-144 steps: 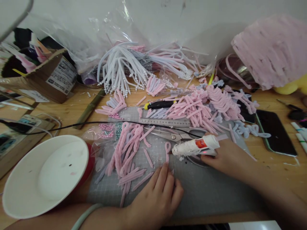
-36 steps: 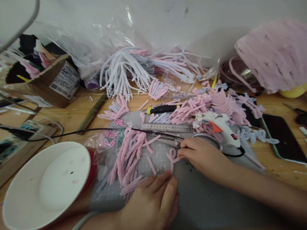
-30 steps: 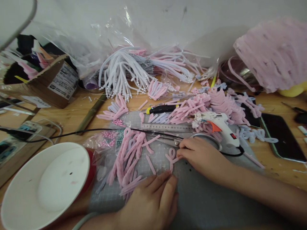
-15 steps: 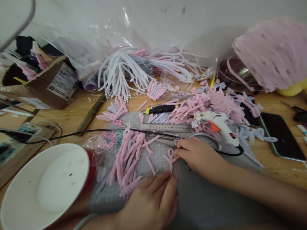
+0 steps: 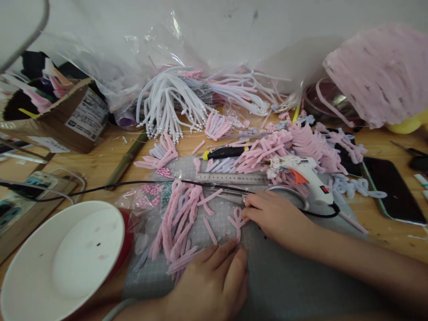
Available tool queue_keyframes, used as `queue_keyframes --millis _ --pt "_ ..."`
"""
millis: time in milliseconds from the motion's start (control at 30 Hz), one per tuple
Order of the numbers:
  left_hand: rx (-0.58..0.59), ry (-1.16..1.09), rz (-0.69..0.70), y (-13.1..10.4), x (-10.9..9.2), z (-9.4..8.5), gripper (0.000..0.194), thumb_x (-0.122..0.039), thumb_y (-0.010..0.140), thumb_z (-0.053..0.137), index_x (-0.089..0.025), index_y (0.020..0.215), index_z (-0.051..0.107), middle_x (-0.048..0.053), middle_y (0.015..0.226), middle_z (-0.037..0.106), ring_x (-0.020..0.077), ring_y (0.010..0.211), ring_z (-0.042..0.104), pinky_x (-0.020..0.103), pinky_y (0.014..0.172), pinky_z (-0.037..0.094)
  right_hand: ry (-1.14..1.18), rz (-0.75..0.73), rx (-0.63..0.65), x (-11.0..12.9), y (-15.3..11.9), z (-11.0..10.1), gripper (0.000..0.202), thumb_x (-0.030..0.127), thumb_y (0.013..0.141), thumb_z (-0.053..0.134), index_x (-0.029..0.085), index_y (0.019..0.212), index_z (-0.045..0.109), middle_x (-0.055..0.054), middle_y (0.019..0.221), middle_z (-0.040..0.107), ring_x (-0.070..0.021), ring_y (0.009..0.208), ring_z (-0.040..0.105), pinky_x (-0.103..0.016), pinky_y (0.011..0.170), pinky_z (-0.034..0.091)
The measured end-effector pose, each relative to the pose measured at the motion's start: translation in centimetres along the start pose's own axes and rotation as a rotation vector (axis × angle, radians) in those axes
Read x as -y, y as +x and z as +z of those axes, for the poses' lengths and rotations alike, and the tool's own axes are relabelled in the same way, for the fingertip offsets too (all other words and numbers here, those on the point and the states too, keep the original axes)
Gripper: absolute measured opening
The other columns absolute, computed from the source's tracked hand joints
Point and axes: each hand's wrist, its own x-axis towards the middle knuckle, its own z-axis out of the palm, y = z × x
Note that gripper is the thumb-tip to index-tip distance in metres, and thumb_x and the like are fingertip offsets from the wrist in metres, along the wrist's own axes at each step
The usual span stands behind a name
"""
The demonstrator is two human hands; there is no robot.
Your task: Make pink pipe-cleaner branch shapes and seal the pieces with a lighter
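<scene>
A small pink looped piece of fuzzy stem (image 5: 237, 218) lies on the grey cutting mat (image 5: 284, 276) between my hands. My left hand (image 5: 214, 278) has its fingers pressed together on the lower end of this piece. At its right arm, my right hand (image 5: 274, 218) pinches the tip between thumb and fingers. Left of the piece, a short pink stem (image 5: 210, 230) lies loose beside a pile of twisted pink stems (image 5: 180, 223). Behind my right hand are a metal ruler (image 5: 230, 178) and a white glue gun (image 5: 309, 174) with an orange trigger.
A white bowl (image 5: 87, 249) stands at the left, near a cardboard box (image 5: 67, 120). A black cable (image 5: 117, 184) crosses the mat. White stems (image 5: 170, 102) and pink pieces (image 5: 310, 142) are heaped behind. A phone (image 5: 396, 189) lies at the right.
</scene>
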Motion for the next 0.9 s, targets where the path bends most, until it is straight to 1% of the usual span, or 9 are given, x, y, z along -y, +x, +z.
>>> queue_keyframes --millis 233,433,533,633,700,767,900 --pt "-0.008 -0.012 0.006 0.1 0.0 0.2 0.021 -0.013 0.082 0.044 -0.005 0.095 0.058 0.012 0.087 0.071 0.0199 0.08 0.066 0.027 0.061 0.057 -0.004 -0.002 0.015 0.0 0.0 -0.1 0.01 0.015 0.084 0.052 0.016 0.082 0.061 -0.005 0.085 0.056 -0.0187 0.077 0.047 -0.03 0.065 0.033" --pt "-0.004 -0.01 -0.012 0.2 0.0 0.1 0.021 -0.014 0.083 0.042 -0.006 0.095 0.058 0.011 0.086 0.071 0.0192 0.078 0.067 0.027 0.06 0.057 0.008 0.006 0.04 -0.1 0.2 -0.2 0.009 0.013 0.083 0.052 0.016 0.08 0.061 -0.005 0.084 0.056 -0.018 0.075 0.047 -0.029 0.064 0.034" --pt "0.005 -0.01 -0.007 0.3 0.1 0.0 0.021 -0.014 0.084 0.041 -0.005 0.095 0.058 0.011 0.086 0.071 0.0192 0.08 0.067 0.027 0.061 0.057 0.04 0.021 0.05 -0.3 0.2 -0.2 0.01 0.012 0.082 0.053 0.016 0.081 0.061 -0.005 0.085 0.056 -0.0174 0.076 0.048 -0.029 0.066 0.036" --pt "0.01 -0.013 -0.007 0.2 0.2 0.0 0.021 -0.014 0.084 0.042 -0.006 0.096 0.057 0.011 0.087 0.071 0.0193 0.083 0.066 0.027 0.063 0.057 0.117 0.063 0.055 -0.3 0.0 -0.5 0.012 0.011 0.084 0.051 0.016 0.087 0.061 -0.004 0.086 0.056 -0.016 0.075 0.051 -0.028 0.067 0.039" --pt "0.005 -0.011 -0.006 0.1 0.1 0.0 0.021 -0.014 0.084 0.042 -0.006 0.095 0.057 0.011 0.086 0.071 0.0192 0.082 0.066 0.027 0.062 0.057 0.171 0.081 0.029 -0.1 -0.2 -0.8 0.014 0.014 0.086 0.048 0.015 0.091 0.061 -0.004 0.087 0.057 -0.0156 0.076 0.053 -0.027 0.068 0.041" --pt "0.005 -0.007 -0.004 0.0 0.1 0.1 0.021 -0.014 0.084 0.041 -0.006 0.095 0.058 0.011 0.085 0.071 0.019 0.08 0.066 0.027 0.061 0.056 0.188 0.088 -0.022 0.5 -0.5 -1.1 0.016 0.019 0.088 0.046 0.016 0.09 0.062 -0.005 0.085 0.058 -0.016 0.077 0.054 -0.028 0.068 0.042" --pt "-0.001 0.003 -0.008 0.1 0.0 0.1 0.022 -0.013 0.084 0.04 -0.006 0.095 0.058 0.011 0.085 0.07 0.0185 0.08 0.066 0.026 0.06 0.056 0.131 0.049 -0.094 2.1 -1.6 -0.9 0.021 0.021 0.088 0.043 0.016 0.084 0.063 -0.005 0.078 0.059 -0.0162 0.07 0.054 -0.028 0.062 0.042"
